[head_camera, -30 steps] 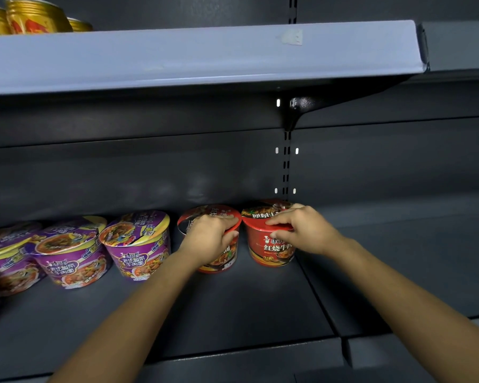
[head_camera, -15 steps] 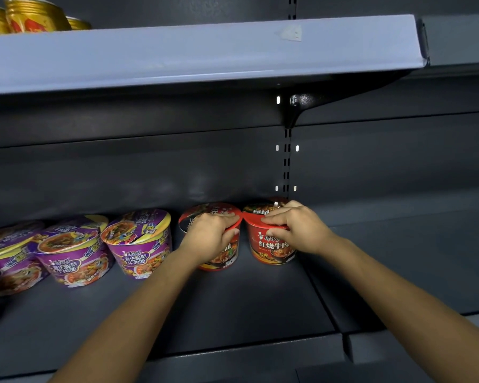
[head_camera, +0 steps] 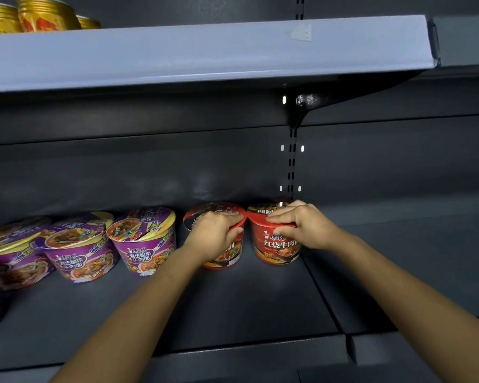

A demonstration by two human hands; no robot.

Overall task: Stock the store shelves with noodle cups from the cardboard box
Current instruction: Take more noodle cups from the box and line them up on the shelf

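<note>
Head view, looking forward and down into a store rack.

Upright on the dark grey metal shelf (head_camera: 246,299), close to the back panel: the left red noodle cup (head_camera: 231,254), a round paper tub with a printed foil lid, and the matching right red noodle cup (head_camera: 277,246), rims touching.

Clamped over the front rim of the left red noodle cup: the left hand (head_camera: 213,234), fingers curled together across the lid, thumb hooked down on the cup's right side.

Set on the right red noodle cup: the right hand (head_camera: 302,228), fingers close together and bent over the lid's front edge, thumb pressed against the cup wall just under the rim.

Both cups just left of the seam between two shelf panels.

Further left, in a row on the same shelf: three purple noodle cups (head_camera: 144,244) with yellow-edged lids, the nearest just beside the left red cup.

Overhead: a pale grey upper shelf (head_camera: 205,51) carrying gold-coloured cups (head_camera: 44,15) at its far left.

Behind the right hand: a black slotted upright (head_camera: 291,164), rising to a dark bracket (head_camera: 329,98) under the upper shelf.
</note>
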